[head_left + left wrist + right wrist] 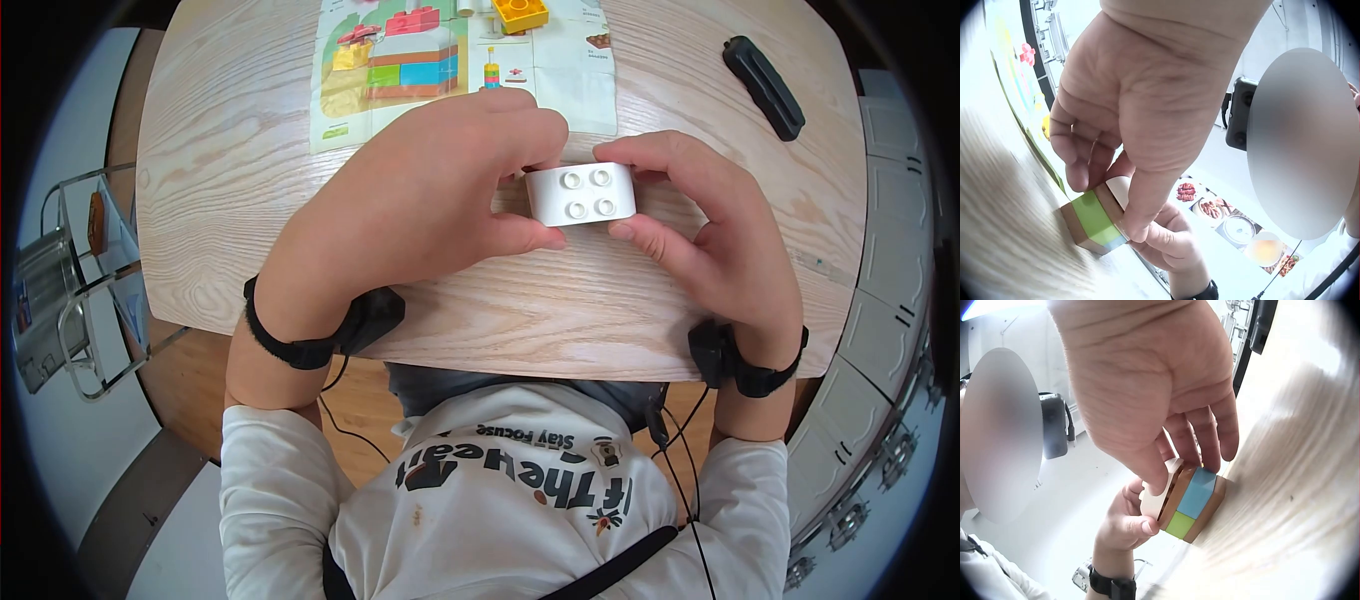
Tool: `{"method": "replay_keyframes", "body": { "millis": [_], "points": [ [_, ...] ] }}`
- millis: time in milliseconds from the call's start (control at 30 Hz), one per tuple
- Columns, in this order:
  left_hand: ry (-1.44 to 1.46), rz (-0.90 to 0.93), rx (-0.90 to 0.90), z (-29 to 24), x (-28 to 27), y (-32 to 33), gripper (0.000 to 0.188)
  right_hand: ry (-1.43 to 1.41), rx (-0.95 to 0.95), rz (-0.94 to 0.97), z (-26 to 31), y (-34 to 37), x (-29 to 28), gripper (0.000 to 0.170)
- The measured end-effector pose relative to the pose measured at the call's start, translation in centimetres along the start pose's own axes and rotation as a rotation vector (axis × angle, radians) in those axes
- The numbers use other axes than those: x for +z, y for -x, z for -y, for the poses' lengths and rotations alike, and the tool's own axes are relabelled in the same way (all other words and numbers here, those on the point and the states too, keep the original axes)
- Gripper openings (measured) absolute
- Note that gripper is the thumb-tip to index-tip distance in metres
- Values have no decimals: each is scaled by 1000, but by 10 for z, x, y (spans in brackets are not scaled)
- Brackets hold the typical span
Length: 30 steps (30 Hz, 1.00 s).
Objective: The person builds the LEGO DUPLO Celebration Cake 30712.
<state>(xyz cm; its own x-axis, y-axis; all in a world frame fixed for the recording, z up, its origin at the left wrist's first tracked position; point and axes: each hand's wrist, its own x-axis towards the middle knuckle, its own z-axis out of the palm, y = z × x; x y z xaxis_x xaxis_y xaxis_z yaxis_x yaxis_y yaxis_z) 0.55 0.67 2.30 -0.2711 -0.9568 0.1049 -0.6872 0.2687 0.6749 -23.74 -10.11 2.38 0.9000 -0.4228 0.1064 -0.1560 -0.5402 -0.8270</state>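
your white block (553, 203) looks like smooth, hard plastic with a soft sheen, and your blue block (1197, 492) and green block (1180, 525) look like smooth plastic too. your yellow block (527, 18) is also moulded plastic. you have a tabletop (230, 180) of wood, its grain showing under a satin finish, and a creased paper sheet (572, 95). your shirt (540, 560) is soft, wrinkled cloth, your wrist strap (295, 354) matt fabric, and the black case (764, 87) smooth, plastic-looking.

Bright light, dark fisheye corners, washed-out wrist views, glare on pale tabletop (1285, 444)
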Motion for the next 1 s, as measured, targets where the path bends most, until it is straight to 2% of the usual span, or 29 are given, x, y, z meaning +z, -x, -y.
{"method": "replay_keyframes", "body": {
  "millis": [533, 633, 700, 833, 1000],
  "points": [
    [13, -12, 18, 4, 7, -2, 33, -7, 11, 65, -1, 0, -7, 39],
    [10, 27, 9, 3, 2, 0, 31, -76, 31, 12, -1, -2, 0, 32],
    [47, 10, 5, 6, 6, 1, 33, -181, 166, -32, 4, -1, 8, 26],
    [36, 65, -30, 1, -4, 2, 35, -168, 158, 4, 5, -2, 7, 24],
    [128, 33, -48, -3, -7, 2, 38, -189, 192, -1, 8, -3, 8, 24]
  ]
}}
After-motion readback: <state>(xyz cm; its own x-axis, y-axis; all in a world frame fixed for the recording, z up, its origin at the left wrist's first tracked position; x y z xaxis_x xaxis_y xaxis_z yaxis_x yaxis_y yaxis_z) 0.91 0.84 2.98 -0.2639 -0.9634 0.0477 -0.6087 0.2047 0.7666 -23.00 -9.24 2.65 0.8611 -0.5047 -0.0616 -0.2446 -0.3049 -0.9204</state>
